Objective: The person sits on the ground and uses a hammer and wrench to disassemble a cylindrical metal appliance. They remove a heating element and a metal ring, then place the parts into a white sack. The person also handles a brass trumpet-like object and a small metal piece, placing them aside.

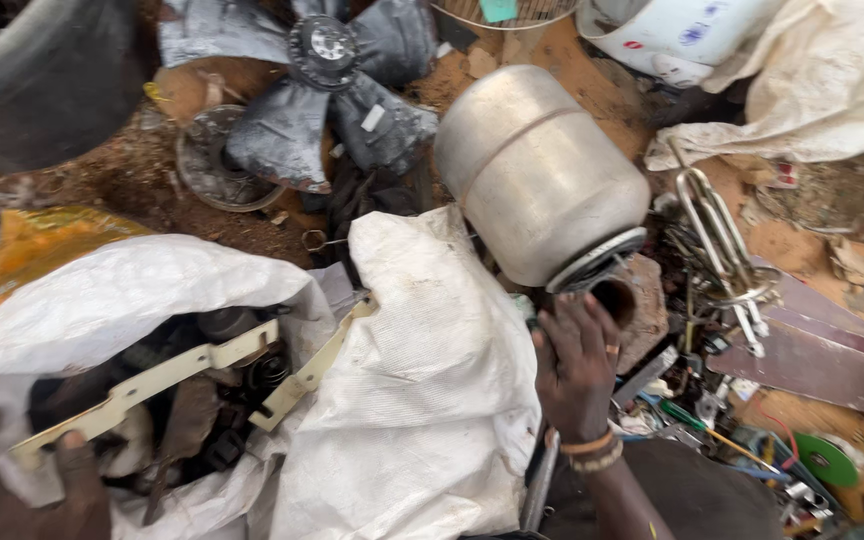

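A dented silver metal tank (537,170) lies tilted on the scrap heap, its ringed neck pointing down and to the right. My right hand (574,370), with a ring and beaded bracelets, grips that neck from below. At the bottom left, my left hand (22,490) holds the rim of an open white woven sack (422,400), thumb pressed on a cream plastic frame (152,380) that sticks out of it. Dark scrap parts fill the sack's mouth.
A black fan blade (322,90) and a round metal disc (214,160) lie on the dirt behind the sack. A chrome bracket (717,235), a maroon board (822,350), wires and small scrap sit at the right. A white container (672,35) and a pale cloth (822,90) are at the top right.
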A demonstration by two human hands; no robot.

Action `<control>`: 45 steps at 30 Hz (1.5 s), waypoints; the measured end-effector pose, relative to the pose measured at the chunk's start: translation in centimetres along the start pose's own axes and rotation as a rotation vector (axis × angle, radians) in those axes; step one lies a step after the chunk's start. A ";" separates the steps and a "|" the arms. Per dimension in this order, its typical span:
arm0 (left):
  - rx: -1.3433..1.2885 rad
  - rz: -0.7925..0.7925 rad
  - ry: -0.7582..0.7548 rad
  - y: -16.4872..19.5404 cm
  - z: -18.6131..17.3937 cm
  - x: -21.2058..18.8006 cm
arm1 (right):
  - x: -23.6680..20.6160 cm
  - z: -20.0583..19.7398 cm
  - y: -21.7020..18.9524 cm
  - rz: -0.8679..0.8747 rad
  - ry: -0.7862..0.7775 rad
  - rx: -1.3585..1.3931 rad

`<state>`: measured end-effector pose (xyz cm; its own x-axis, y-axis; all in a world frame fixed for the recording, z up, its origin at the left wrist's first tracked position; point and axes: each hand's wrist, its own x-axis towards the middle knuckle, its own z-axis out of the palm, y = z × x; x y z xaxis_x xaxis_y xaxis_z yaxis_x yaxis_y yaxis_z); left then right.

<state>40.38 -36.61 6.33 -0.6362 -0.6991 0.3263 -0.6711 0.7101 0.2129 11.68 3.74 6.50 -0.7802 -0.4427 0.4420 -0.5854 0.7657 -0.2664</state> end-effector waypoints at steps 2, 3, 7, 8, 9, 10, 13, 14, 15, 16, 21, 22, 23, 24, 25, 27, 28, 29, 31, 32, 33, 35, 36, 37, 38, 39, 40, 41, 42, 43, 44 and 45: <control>0.072 -0.029 -0.011 0.6 -1.0 0.1 | -2.3 -0.6 -3.3 0.012 -0.068 0.129; 0.030 -0.062 -0.003 0.9 -1.5 0.0 | -3.0 -0.7 -5.0 -0.007 -0.108 0.186; -0.190 -0.154 -0.012 1.7 -3.1 0.3 | -2.4 0.7 -11.4 -0.091 -0.213 0.454; -0.208 -0.139 -0.017 1.7 -3.5 0.3 | -1.9 1.1 -12.8 -0.133 -0.256 0.517; -0.235 -0.119 -0.019 1.7 -3.8 0.3 | -1.1 1.9 -14.3 -0.176 -0.291 0.573; -0.264 -0.094 -0.022 1.7 -4.2 0.3 | -0.5 2.6 -15.8 -0.217 -0.325 0.626; -0.172 0.020 -0.081 1.6 -5.3 -0.3 | 0.9 4.9 -19.8 -0.404 -0.448 0.625; -0.166 0.067 -0.065 1.7 -5.6 -0.5 | 1.2 5.9 -20.9 -0.438 -0.470 0.602; -0.160 0.114 -0.050 1.9 -5.8 -0.7 | 1.4 6.8 -21.7 -0.471 -0.493 0.577; -0.151 0.161 -0.034 2.2 -6.2 -0.9 | 1.4 7.7 -22.3 -0.480 -0.500 0.555; -0.252 0.326 -0.157 3.3 -7.9 -0.6 | 0.1 10.5 -23.0 -0.469 -0.475 0.537; -0.285 0.342 -0.178 3.1 -8.1 -0.1 | -0.1 10.5 -22.8 -0.415 -0.508 0.559; -0.338 0.292 -0.156 2.8 -8.1 0.7 | -0.2 10.4 -22.3 -0.358 -0.540 0.583; -0.391 0.241 -0.134 2.3 -8.1 1.5 | -0.2 10.1 -21.9 -0.302 -0.572 0.607; -0.436 0.185 -0.108 1.7 -8.1 2.5 | 0.1 9.7 -21.2 -0.300 -0.444 0.615; -0.349 -0.021 0.022 0.6 -8.4 3.9 | 0.6 8.3 -19.9 -0.195 -0.396 0.605; -0.314 -0.117 0.089 0.5 -8.3 4.3 | 1.1 7.7 -19.2 -0.099 -0.460 0.569; -0.250 -0.041 0.065 0.7 -8.2 4.6 | 1.7 7.1 -18.7 -0.130 -0.433 0.510; -0.126 0.110 0.011 1.7 -7.5 4.8 | 2.3 6.0 -18.2 -0.187 -0.384 0.387; -0.039 0.118 -0.101 2.3 -7.0 4.9 | 2.6 5.8 -18.3 -0.183 -0.413 0.379; 0.045 0.124 -0.214 2.9 -6.3 5.0 | 2.8 5.6 -18.5 -0.179 -0.443 0.367; 0.137 0.185 -0.304 3.1 -5.5 5.4 | 2.9 5.4 -19.2 -0.200 -0.464 0.382; 0.148 0.249 -0.273 2.9 -5.2 5.7 | 3.0 5.5 -19.6 -0.220 -0.444 0.411; 0.157 0.324 -0.236 2.5 -5.0 6.1 | 3.0 5.6 -20.0 -0.236 -0.412 0.437; 0.183 0.379 -0.240 1.9 -4.8 6.5 | 3.0 5.7 -20.2 -0.203 -0.459 0.431; 0.206 0.426 -0.253 1.4 -4.8 6.7 | 2.9 5.8 -20.3 -0.173 -0.518 0.424; 0.236 0.465 -0.273 0.9 -4.8 6.8 | 2.8 5.8 -20.3 -0.145 -0.586 0.423; 0.231 0.458 -0.317 0.7 -4.9 6.9 | 2.6 5.9 -20.2 -0.124 -0.619 0.418; 0.221 0.459 -0.353 0.5 -5.0 7.0 | 2.4 5.9 -20.1 -0.099 -0.642 0.409; 0.207 0.459 -0.391 0.6 -5.0 7.0 | 2.2 6.0 -19.9 -0.073 -0.667 0.394; 0.201 0.443 -0.403 0.8 -5.0 7.0 | 2.0 6.3 -19.8 -0.033 -0.656 0.465; 0.195 0.429 -0.423 1.0 -5.1 6.9 | 1.7 6.7 -20.0 0.013 -0.649 0.535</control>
<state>37.23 -40.27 13.50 -0.9325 -0.3568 -0.0553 -0.3550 0.9340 -0.0409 20.57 -15.49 6.88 -0.6638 -0.7412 -0.1003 -0.4735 0.5202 -0.7108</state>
